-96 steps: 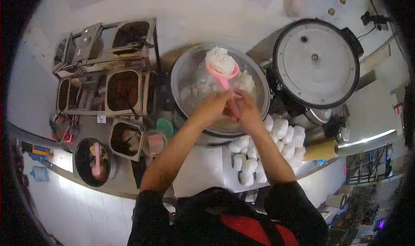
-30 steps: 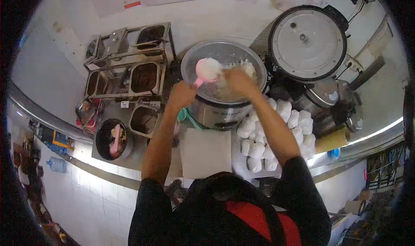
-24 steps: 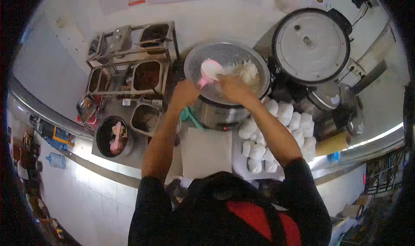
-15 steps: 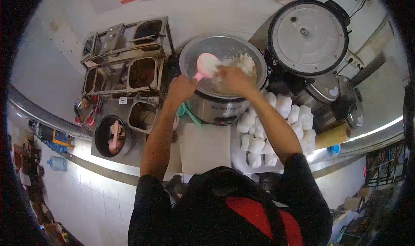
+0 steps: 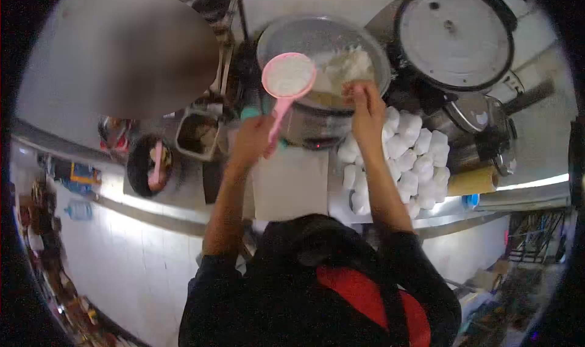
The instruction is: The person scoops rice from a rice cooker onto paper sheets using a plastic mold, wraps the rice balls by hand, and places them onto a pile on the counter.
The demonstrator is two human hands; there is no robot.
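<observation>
One pink scoop (image 5: 281, 107) of rice (image 5: 290, 74) extends near-to-far from the left hand (image 5: 251, 141) gripping it — right hand (image 5: 367, 101), closure indeterminate, sits further right.

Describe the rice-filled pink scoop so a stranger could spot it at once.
Find the wide metal pot, top centre, left of the big round lid. In front of its lower left part, the left grip holds the pink scoop. Unlike the pink utensil in the dark bowl, its round cup holds white rice.
</observation>
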